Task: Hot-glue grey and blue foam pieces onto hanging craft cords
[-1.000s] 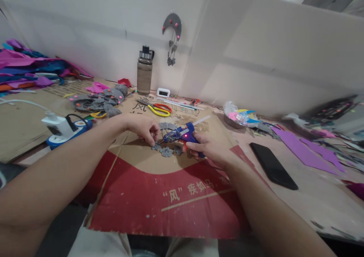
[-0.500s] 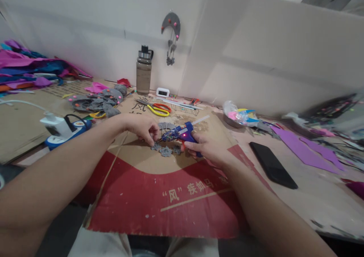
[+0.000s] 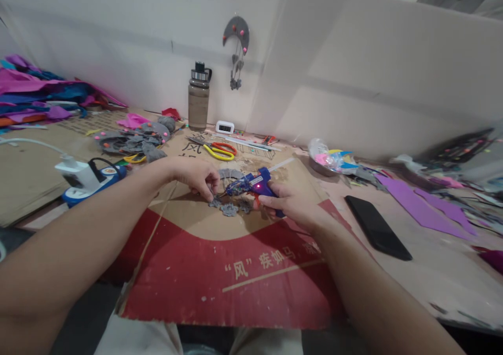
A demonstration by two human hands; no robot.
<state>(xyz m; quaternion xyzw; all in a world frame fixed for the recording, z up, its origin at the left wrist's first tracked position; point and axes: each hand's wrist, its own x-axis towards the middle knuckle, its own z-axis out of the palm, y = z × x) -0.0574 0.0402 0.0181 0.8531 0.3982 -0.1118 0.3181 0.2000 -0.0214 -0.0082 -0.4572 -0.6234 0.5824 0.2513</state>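
Glue gun [image 3: 253, 183], blue with a red lamp lit, is gripped in the closed fingers of the right hand [image 3: 288, 206] above a cardboard sheet [image 3: 236, 287] laid on the bench [image 3: 432, 261]. “风” 疾如马 is printed in pale characters on the sheet's red band. The gun's long axis is set from upper right to lower left, with the nozzle aimed at the grey felt flowers [image 3: 230, 208]. These are pinched by the fingers of the left hand [image 3: 196, 176], just beside the nozzle
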